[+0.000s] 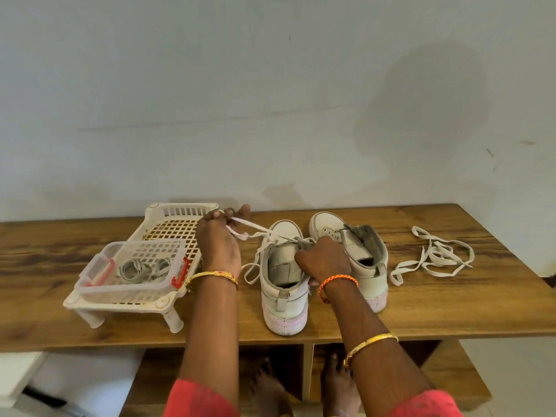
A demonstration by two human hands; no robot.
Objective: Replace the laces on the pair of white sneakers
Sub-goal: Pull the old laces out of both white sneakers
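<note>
Two white sneakers stand heel-toward-me on the wooden table. The left sneaker (282, 293) still has a white lace (255, 233) running through its upper eyelets. My left hand (218, 242) pinches that lace and holds it stretched out to the left, above the rack. My right hand (325, 261) grips the left sneaker at its tongue and collar. The right sneaker (364, 257) has no lace in it. A loose white lace (433, 260) lies tangled on the table to the right of the shoes.
A cream plastic rack (168, 224) on short legs stands at the left and carries a clear box (99, 284) with red clips, holding coiled laces (135, 267). The table (451, 305) backs onto a wall. Open shelves and my bare feet show below its front edge.
</note>
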